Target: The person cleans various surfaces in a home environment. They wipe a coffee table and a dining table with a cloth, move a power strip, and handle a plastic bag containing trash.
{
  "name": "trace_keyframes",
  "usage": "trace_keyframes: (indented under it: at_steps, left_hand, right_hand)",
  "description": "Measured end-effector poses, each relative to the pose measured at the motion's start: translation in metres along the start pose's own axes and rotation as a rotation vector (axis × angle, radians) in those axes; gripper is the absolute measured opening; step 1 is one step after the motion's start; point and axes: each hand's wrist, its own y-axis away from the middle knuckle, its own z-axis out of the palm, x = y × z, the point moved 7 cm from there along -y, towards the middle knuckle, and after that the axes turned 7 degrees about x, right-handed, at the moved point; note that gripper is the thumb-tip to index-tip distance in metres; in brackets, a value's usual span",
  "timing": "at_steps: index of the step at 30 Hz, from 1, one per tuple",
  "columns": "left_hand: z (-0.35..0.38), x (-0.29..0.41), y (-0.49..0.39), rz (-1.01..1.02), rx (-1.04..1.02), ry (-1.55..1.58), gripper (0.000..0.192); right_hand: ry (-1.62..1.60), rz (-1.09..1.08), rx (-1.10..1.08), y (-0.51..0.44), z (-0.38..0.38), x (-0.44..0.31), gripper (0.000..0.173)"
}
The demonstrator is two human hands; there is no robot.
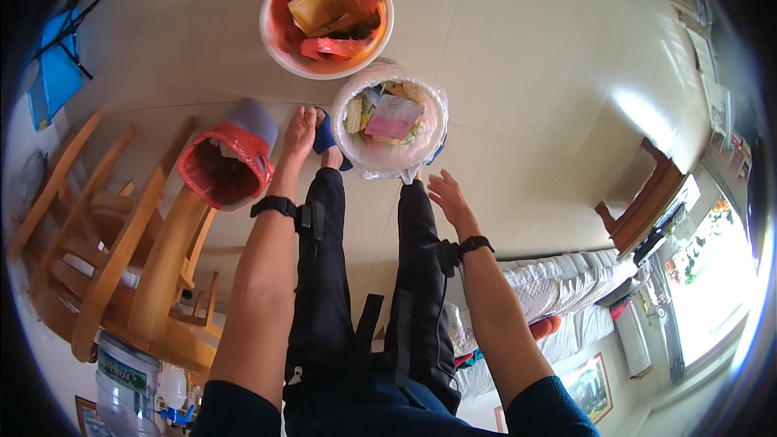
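My left hand (298,132) hangs empty, seen edge-on, between a grey bin with a red plastic liner (260,144) and my foot in a blue slipper (323,133). My right hand (450,197) is empty too, its fingers spread, just below and right of a bin with a clear plastic liner (358,156). Corn cobs (354,116) and a pink printed packet (394,116) lie inside that bin. Farther off stands a white-rimmed bin (388,12) with a red bag (280,30) and a yellowish-brown box-like piece (325,5) in it.
Wooden chairs (115,243) crowd the left side, with a large clear water bottle (127,376) below them. A blue folding stool or chair (57,79) is at the far left. To the right are a cloth-covered sofa (546,285) and a wooden cabinet (652,206). Pale floor (516,73) runs beneath.
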Motion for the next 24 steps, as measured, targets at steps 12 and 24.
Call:
trace_keyframes:
  at_steps: [12, 24]
  left_hand:
    - [0.072, -0.009, -0.044, -0.362, -0.140, 0.973, 0.022]
    - [0.016, 0.025, 0.055, -0.300, -0.312, 0.642, 0.033]
  right_hand:
    - [0.044, 0.044, -0.010, -0.068, 0.027, 0.032, 0.038]
    - [-0.547, -0.222, -0.074, 0.011, 0.015, -0.029, 0.035]
